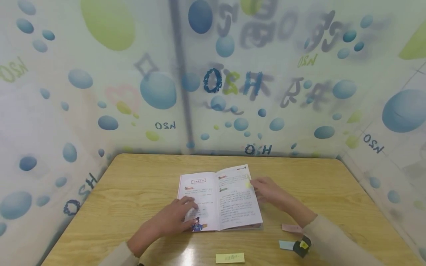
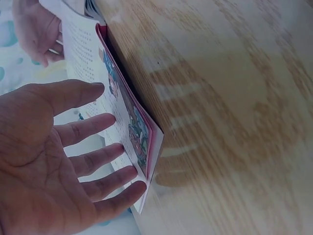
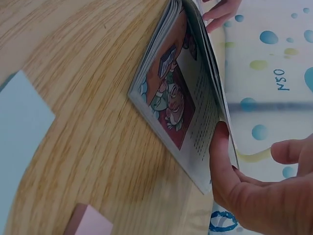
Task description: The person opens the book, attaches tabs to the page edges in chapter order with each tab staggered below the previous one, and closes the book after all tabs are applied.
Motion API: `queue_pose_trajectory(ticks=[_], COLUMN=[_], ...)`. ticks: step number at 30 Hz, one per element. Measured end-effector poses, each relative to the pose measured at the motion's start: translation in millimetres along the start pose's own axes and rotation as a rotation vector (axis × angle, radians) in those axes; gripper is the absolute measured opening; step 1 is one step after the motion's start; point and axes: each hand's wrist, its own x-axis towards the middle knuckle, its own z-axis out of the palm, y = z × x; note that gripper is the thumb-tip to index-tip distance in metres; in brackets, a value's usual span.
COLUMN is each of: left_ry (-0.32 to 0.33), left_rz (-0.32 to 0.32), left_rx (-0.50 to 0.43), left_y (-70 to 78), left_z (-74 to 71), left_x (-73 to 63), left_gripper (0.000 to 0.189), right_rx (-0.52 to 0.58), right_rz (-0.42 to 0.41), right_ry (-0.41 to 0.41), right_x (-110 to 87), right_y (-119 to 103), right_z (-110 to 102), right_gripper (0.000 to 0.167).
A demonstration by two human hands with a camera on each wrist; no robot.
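Observation:
An open book with printed text lies on the wooden table, its right-hand page raised at the outer edge. My left hand rests on the lower left page, its fingers spread and fairly straight in the left wrist view. At the right page's outer edge, my right hand holds the lifted page, with a bent finger behind it and the thumb on the other side. A pale yellow sticky note shows on that edge beside my fingertips. Whether the thumb touches the note is unclear. Below the raised page, a coloured picture is visible.
Near the table's front lies a yellow pad of sticky notes with writing on it. By my right forearm are a pink strip, a light blue strip and a small black object with yellow on it. A patterned curtain surrounds the table.

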Motion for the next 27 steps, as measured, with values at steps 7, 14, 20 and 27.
queue_pose_trajectory(ticks=[7, 14, 20, 27], left_ry=[0.026, -0.001, -0.02, 0.005], left_rz=[0.028, 0.01, -0.019, -0.004], left_rx=[0.029, 0.026, 0.009, 0.013], left_y=[-1.6, 0.2, 0.0, 3.1], left_z=[2.2, 1.0, 1.1, -0.7], left_x=[1.7, 2.8, 4.0, 5.2], left_gripper=[0.028, 0.028, 0.029, 0.03], right_rx=[-0.08, -0.051, 0.044, 0.057], right_rz=[0.002, 0.02, -0.011, -0.054], right_ry=[0.0, -0.045, -0.064, -0.082], right_x=[-1.2, -3.8, -4.5, -10.1], right_y=[5.7, 9.1, 7.8, -6.5], right_z=[-5.3, -6.6, -8.3, -3.6], right_gripper=[0.041, 0.04, 0.047, 0.05])
